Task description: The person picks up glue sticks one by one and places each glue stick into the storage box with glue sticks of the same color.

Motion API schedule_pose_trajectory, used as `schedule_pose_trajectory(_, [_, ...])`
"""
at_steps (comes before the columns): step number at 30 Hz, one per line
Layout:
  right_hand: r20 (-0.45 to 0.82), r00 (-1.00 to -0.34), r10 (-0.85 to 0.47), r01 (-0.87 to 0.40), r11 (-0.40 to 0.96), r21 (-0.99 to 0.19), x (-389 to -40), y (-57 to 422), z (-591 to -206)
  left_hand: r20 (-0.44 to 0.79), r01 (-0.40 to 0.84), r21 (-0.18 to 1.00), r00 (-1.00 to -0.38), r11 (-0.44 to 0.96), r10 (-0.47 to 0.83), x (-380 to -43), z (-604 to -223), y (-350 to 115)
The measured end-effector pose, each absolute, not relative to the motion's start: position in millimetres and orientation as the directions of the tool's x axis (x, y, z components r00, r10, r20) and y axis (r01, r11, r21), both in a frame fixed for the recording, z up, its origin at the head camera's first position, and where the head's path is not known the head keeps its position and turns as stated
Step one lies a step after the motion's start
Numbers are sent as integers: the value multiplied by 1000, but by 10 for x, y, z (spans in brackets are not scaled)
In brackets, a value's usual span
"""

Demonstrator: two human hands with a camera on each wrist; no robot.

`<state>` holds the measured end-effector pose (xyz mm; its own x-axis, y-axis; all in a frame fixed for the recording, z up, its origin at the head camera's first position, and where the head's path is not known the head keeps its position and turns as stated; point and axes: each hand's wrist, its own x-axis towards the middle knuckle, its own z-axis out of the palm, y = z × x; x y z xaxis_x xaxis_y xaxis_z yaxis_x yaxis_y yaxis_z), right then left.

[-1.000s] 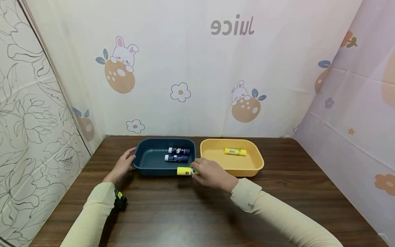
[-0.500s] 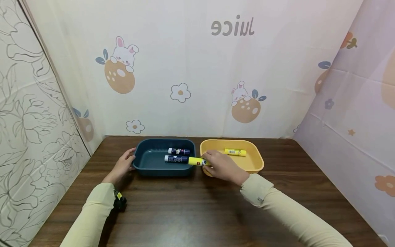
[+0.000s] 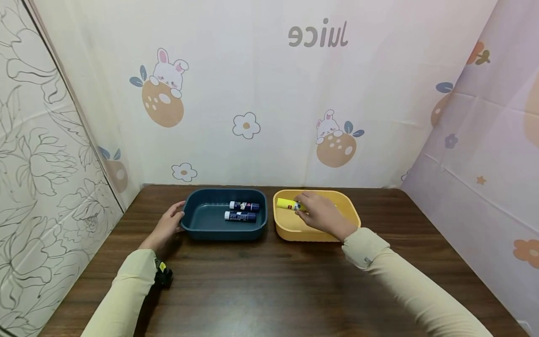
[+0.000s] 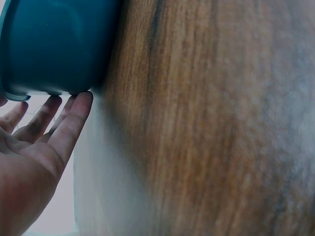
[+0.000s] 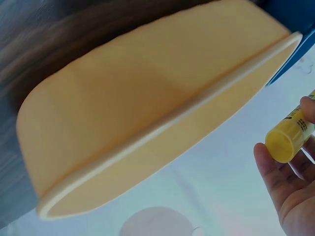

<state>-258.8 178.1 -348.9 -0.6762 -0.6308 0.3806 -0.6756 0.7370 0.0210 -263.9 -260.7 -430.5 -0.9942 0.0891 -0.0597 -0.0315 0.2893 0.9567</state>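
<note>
My right hand (image 3: 322, 213) pinches a yellow glue stick (image 3: 287, 204) above the yellow bin (image 3: 311, 235). In the right wrist view the glue stick (image 5: 290, 133) lies between thumb and fingers, clear of the bin's rim (image 5: 162, 120). The other yellow glue stick in that bin is mostly hidden behind the hand. My left hand (image 3: 166, 227) touches the left end of the dark blue bin (image 3: 223, 235); in the left wrist view its straight fingertips (image 4: 84, 101) rest against the bin wall (image 4: 54, 49). Two navy glue sticks with white ends, one (image 3: 244, 206) behind the other (image 3: 240, 216), lie in the blue bin.
Both bins stand side by side near the back edge of a brown wooden table (image 3: 236, 290). Behind it hangs a patterned curtain (image 3: 269, 93). A black strap device (image 3: 163, 274) is on the left wrist.
My right hand has carried the yellow glue stick from in front of the blue bin, up and rightward, to over the yellow bin. The left hand stays in place.
</note>
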Motion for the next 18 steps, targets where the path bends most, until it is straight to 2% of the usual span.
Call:
schedule_pose_trajectory(8, [368,-728,-578,-622,783,0,-2740,1945,-3518,-62,-33,955,-994,295,88,-2632,-4306,-2606])
schedule_pose_trajectory(18, [294,-789,-540,-559,829,22,-2899,2039,-3690,-57,-31,960,-995,277,88,-2624,-4310,-2597])
